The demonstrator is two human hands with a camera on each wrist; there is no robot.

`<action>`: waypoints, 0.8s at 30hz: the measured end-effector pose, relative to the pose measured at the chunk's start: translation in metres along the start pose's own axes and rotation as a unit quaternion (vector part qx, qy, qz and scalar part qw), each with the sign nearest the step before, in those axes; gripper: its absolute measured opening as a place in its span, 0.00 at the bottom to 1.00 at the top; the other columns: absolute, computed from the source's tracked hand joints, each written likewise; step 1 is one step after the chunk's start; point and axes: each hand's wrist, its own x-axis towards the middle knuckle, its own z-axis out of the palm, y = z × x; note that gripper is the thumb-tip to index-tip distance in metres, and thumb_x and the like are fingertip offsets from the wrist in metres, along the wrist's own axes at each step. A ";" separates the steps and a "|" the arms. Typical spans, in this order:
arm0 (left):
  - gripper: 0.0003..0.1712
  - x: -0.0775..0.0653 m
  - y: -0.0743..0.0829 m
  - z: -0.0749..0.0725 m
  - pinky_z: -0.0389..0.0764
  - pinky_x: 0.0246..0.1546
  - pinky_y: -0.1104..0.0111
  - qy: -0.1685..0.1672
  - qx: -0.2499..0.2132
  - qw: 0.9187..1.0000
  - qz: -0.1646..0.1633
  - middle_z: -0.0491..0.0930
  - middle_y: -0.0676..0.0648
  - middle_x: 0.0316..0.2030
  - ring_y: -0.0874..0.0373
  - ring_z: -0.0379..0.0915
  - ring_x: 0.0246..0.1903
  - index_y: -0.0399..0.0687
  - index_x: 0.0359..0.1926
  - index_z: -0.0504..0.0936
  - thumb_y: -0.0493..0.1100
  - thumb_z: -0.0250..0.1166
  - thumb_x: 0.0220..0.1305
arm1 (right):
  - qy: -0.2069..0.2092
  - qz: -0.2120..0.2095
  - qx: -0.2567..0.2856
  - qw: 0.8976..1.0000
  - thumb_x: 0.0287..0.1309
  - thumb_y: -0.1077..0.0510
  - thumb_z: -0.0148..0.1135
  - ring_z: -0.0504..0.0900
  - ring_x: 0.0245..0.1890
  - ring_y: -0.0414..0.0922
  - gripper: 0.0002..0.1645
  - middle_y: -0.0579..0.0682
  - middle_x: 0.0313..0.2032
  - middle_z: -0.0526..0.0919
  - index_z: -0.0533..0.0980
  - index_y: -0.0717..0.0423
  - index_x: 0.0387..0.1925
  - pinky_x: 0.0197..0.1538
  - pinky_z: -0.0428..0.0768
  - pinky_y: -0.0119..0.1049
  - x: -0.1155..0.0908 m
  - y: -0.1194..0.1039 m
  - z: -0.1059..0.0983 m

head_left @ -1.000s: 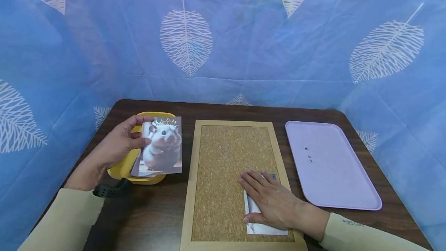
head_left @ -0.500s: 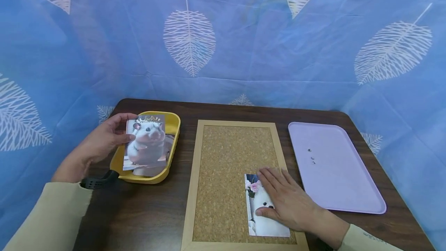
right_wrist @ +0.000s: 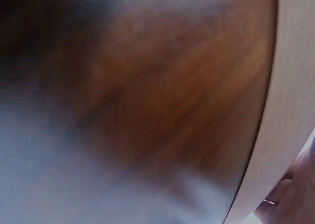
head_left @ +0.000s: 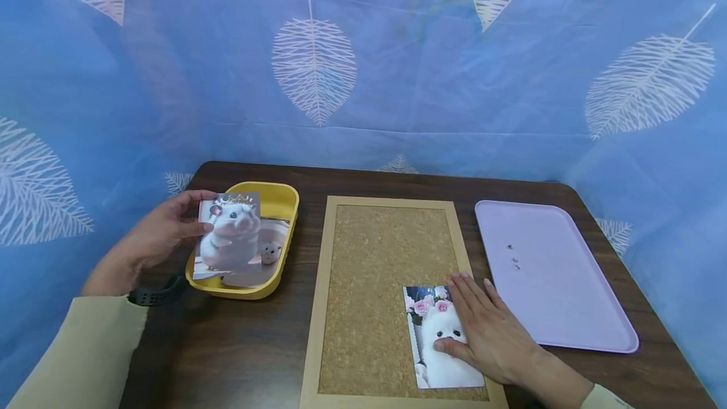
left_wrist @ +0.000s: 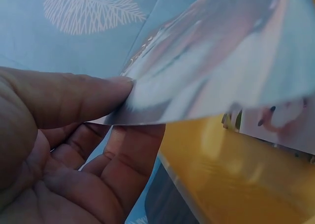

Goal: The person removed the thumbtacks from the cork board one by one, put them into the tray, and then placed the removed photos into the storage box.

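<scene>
My left hand (head_left: 161, 232) pinches a photo card of a white hamster in a crown (head_left: 233, 238), held over a yellow basket (head_left: 275, 202) at the left. In the left wrist view the thumb (left_wrist: 93, 95) lies on top of that card (left_wrist: 211, 56), fingers curled beneath. Another photo card (head_left: 271, 248) lies in the basket, partly covered. My right hand (head_left: 494, 327), fingers straight, rests on the right side of a photo of a white furry animal with pink flowers (head_left: 431, 358). That photo lies at the lower right of a wood-framed cork board (head_left: 375, 257).
A lilac tray (head_left: 562, 295) sits right of the board, with a few tiny shiny pieces (head_left: 515, 262) on it. Dark wooden tabletop (head_left: 238, 346) shows between basket and board. A blue leaf-patterned cloth (head_left: 397, 68) hangs behind. The right wrist view is mostly blurred.
My left hand has carried the hamster card leftward, uncovering more of the basket and the card inside. My right hand has slid right across the flower photo, uncovering most of its picture.
</scene>
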 end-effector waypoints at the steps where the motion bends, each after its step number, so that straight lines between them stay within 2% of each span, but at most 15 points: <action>1: 0.37 0.001 -0.001 0.001 0.88 0.47 0.62 -0.001 -0.002 1.000 0.000 0.67 0.35 0.66 0.62 0.79 0.49 0.43 0.79 0.57 0.33 0.62 0.76 | 0.003 0.000 -0.002 1.000 0.68 0.20 0.51 0.57 0.81 0.62 0.63 0.65 0.81 0.56 0.57 0.66 0.80 0.79 0.55 0.62 -0.001 0.000 0.000; 4: 0.37 0.002 -0.002 0.002 0.88 0.47 0.61 -0.001 -0.006 1.000 -0.006 0.67 0.36 0.65 0.59 0.79 0.48 0.43 0.79 0.58 0.32 0.63 0.75 | 0.014 -0.005 -0.011 1.000 0.68 0.20 0.51 0.59 0.80 0.63 0.62 0.66 0.80 0.58 0.59 0.67 0.79 0.78 0.57 0.63 -0.003 0.001 0.000; 9: 0.37 0.002 -0.001 0.003 0.88 0.48 0.62 -0.005 -0.006 1.000 -0.021 0.68 0.36 0.66 0.54 0.79 0.50 0.44 0.78 0.60 0.32 0.63 0.74 | 0.002 -0.003 -0.009 1.000 0.68 0.20 0.49 0.57 0.81 0.62 0.62 0.65 0.81 0.57 0.58 0.66 0.80 0.78 0.56 0.63 -0.001 0.000 0.000; 16: 0.37 0.008 0.003 0.007 0.86 0.51 0.62 -0.014 0.044 0.998 -0.030 0.69 0.35 0.68 0.42 0.73 0.58 0.47 0.79 0.60 0.35 0.64 0.75 | 0.009 -0.006 -0.003 1.000 0.68 0.21 0.51 0.58 0.81 0.62 0.62 0.65 0.80 0.58 0.59 0.66 0.80 0.79 0.56 0.60 -0.002 -0.001 0.000; 21: 0.36 0.017 0.006 0.011 0.87 0.55 0.59 -0.034 0.044 0.998 -0.022 0.69 0.35 0.69 0.42 0.74 0.59 0.45 0.79 0.60 0.34 0.63 0.75 | 0.007 -0.005 -0.004 1.000 0.68 0.20 0.50 0.58 0.81 0.62 0.62 0.65 0.81 0.58 0.59 0.66 0.80 0.78 0.58 0.61 -0.002 -0.001 -0.001; 24: 0.36 0.020 0.007 0.014 0.87 0.54 0.62 -0.043 0.037 0.998 -0.015 0.69 0.34 0.69 0.43 0.75 0.57 0.43 0.78 0.60 0.32 0.62 0.74 | 0.004 -0.006 -0.004 1.000 0.68 0.20 0.50 0.58 0.81 0.62 0.62 0.65 0.81 0.58 0.59 0.66 0.80 0.78 0.58 0.62 -0.002 0.000 -0.002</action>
